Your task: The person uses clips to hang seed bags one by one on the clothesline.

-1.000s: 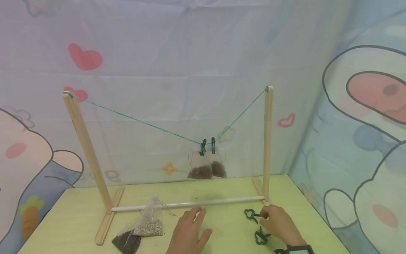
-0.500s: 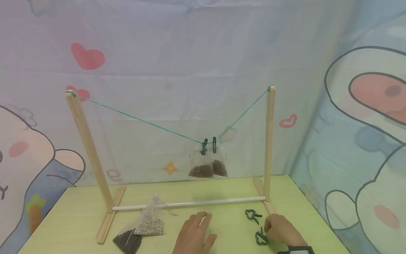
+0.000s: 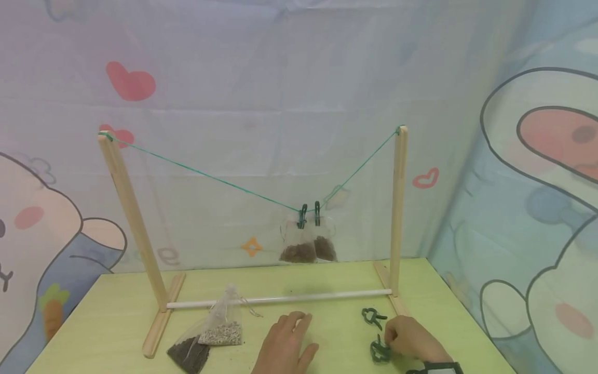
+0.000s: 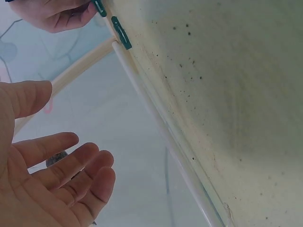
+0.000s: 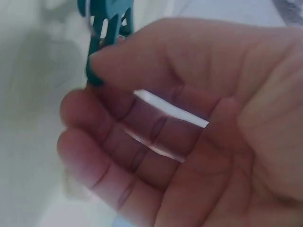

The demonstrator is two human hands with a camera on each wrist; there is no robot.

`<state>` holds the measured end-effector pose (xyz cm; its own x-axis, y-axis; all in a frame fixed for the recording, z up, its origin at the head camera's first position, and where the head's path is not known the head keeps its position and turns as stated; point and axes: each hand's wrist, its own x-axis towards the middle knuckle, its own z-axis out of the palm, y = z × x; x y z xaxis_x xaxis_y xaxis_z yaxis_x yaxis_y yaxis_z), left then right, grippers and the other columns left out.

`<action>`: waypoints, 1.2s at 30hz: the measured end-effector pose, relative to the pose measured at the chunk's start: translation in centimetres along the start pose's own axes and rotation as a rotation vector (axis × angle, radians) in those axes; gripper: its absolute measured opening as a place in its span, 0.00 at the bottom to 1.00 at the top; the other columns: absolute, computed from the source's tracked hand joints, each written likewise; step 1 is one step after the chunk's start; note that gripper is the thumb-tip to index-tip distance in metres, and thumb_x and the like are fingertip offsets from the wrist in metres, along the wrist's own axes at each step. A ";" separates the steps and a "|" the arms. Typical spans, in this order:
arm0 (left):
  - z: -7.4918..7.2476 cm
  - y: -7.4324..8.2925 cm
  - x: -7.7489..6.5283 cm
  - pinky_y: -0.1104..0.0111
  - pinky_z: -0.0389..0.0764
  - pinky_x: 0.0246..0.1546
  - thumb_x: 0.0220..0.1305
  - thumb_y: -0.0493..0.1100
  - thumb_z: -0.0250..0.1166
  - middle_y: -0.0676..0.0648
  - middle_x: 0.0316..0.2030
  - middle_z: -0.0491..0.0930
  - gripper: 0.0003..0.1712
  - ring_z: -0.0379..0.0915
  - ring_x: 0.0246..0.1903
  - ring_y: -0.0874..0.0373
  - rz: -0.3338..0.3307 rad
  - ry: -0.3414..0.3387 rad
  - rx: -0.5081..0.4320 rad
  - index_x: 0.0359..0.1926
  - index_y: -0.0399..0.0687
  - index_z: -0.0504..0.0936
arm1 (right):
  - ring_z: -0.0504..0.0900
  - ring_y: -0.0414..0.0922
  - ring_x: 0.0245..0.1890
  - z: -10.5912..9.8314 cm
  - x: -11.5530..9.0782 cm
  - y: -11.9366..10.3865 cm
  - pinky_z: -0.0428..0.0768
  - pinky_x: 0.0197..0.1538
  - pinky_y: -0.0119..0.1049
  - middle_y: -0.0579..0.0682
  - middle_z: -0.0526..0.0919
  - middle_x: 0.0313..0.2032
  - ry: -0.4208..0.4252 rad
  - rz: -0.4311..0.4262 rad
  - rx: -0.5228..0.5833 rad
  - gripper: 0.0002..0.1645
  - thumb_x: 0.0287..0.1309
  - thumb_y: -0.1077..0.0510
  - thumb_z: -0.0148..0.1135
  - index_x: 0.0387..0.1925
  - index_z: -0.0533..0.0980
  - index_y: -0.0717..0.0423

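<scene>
My right hand [image 3: 413, 340] is low over the table at the right and pinches one handle of a dark green spring clip [image 3: 380, 352] between thumb and forefinger. The right wrist view shows the thumb on the clip's [image 5: 111, 21] handle, with the other fingers curled below. A second green clip [image 3: 372, 317] lies just behind it on the table. My left hand [image 3: 285, 345] hovers near the front middle, holding nothing; its fingers are relaxed and spread in the left wrist view. Two sheer pouches [image 3: 299, 252] with brown contents hang from a green string [image 3: 224, 182] by two green clips.
The string spans two wooden posts [image 3: 398, 208] joined by a white rod [image 3: 322, 297] low across the yellow table [image 3: 107, 311]. Left of my left hand lie two sheer drawstring bags, one with pale grains [image 3: 221, 335], one with dark contents [image 3: 189, 354]. A printed curtain stands behind.
My right hand has come from beside the rear clip to the front clip and taken its handle. The front clip has turned slightly. My left hand has shifted a little to the right.
</scene>
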<state>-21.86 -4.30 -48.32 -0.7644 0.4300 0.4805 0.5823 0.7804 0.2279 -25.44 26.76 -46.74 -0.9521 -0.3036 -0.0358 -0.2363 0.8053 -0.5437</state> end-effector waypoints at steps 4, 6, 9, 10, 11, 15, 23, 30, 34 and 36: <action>-0.5 -0.1 0.1 0.58 0.83 0.51 0.67 0.49 0.71 0.43 0.56 0.80 0.29 0.79 0.52 0.49 -0.015 -0.003 -0.024 0.63 0.37 0.80 | 0.72 0.37 0.29 -0.6 -0.1 -1.4 0.75 0.32 0.32 0.42 0.81 0.29 -0.002 -0.162 0.017 0.11 0.50 0.73 0.63 0.25 0.81 0.54; -0.8 0.0 0.1 0.59 0.83 0.52 0.68 0.49 0.70 0.44 0.57 0.80 0.29 0.79 0.53 0.49 -0.023 0.002 -0.050 0.64 0.37 0.79 | 0.72 0.34 0.29 -0.7 -0.1 -2.5 0.75 0.33 0.31 0.42 0.81 0.30 0.020 -0.216 0.028 0.10 0.53 0.71 0.65 0.26 0.81 0.54; -1.2 0.0 0.1 0.57 0.83 0.52 0.70 0.49 0.69 0.44 0.57 0.80 0.29 0.79 0.54 0.49 -0.038 0.015 -0.105 0.64 0.38 0.79 | 0.71 0.32 0.30 -0.6 -0.2 -4.4 0.75 0.34 0.30 0.41 0.79 0.30 0.070 -0.277 0.033 0.10 0.55 0.70 0.68 0.27 0.80 0.53; -1.4 0.1 0.1 0.57 0.83 0.52 0.70 0.49 0.69 0.44 0.58 0.80 0.28 0.79 0.54 0.49 -0.047 0.015 -0.125 0.64 0.38 0.79 | 0.71 0.32 0.30 -0.5 -0.2 -5.0 0.75 0.34 0.30 0.41 0.79 0.30 0.085 -0.295 0.034 0.10 0.56 0.69 0.69 0.27 0.80 0.53; -1.5 0.1 0.1 0.57 0.83 0.52 0.71 0.49 0.68 0.45 0.57 0.80 0.28 0.78 0.54 0.49 -0.058 0.014 -0.150 0.65 0.39 0.79 | 0.71 0.31 0.29 -0.5 -0.2 -5.6 0.76 0.33 0.30 0.41 0.79 0.30 0.103 -0.311 0.034 0.09 0.57 0.69 0.69 0.27 0.80 0.53; -1.9 0.3 0.1 0.56 0.84 0.53 0.73 0.52 0.65 0.46 0.58 0.80 0.27 0.78 0.56 0.49 -0.101 -0.009 -0.237 0.65 0.41 0.79 | 0.72 0.31 0.29 -0.2 -0.3 -7.6 0.77 0.33 0.29 0.41 0.79 0.31 0.173 -0.344 0.054 0.08 0.57 0.70 0.70 0.29 0.81 0.55; -2.3 0.6 0.1 0.66 0.83 0.41 0.71 0.56 0.67 0.47 0.54 0.80 0.28 0.78 0.45 0.56 -0.135 0.076 -0.367 0.61 0.41 0.81 | 0.73 0.32 0.28 0.8 0.1 -11.1 0.77 0.31 0.28 0.42 0.80 0.33 0.304 -0.383 0.138 0.08 0.60 0.68 0.70 0.32 0.83 0.53; -2.1 0.6 0.1 0.67 0.83 0.40 0.64 0.53 0.75 0.48 0.54 0.79 0.30 0.78 0.43 0.56 -0.148 0.184 -0.341 0.60 0.39 0.81 | 0.70 0.30 0.24 2.5 0.6 -12.9 0.74 0.28 0.28 0.41 0.80 0.32 0.364 -0.445 0.239 0.08 0.61 0.68 0.70 0.32 0.85 0.52; -2.1 0.4 0.2 0.64 0.85 0.42 0.61 0.50 0.78 0.50 0.53 0.80 0.30 0.79 0.47 0.55 -0.167 0.189 -0.322 0.59 0.39 0.82 | 0.70 0.30 0.24 3.1 0.8 -13.2 0.75 0.27 0.28 0.41 0.80 0.31 0.379 -0.463 0.266 0.08 0.60 0.68 0.71 0.31 0.84 0.52; -2.1 0.4 0.3 0.65 0.84 0.42 0.60 0.49 0.78 0.50 0.52 0.80 0.28 0.79 0.46 0.57 -0.165 0.193 -0.314 0.57 0.40 0.83 | 0.70 0.29 0.24 3.3 0.8 -13.2 0.75 0.27 0.28 0.41 0.80 0.31 0.380 -0.460 0.277 0.08 0.60 0.68 0.71 0.31 0.84 0.52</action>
<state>-21.28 -4.84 -46.35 -0.8059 0.1938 0.5594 0.5353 0.6422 0.5486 -22.45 14.15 -42.38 -0.7797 -0.3437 0.5234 -0.6257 0.4599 -0.6301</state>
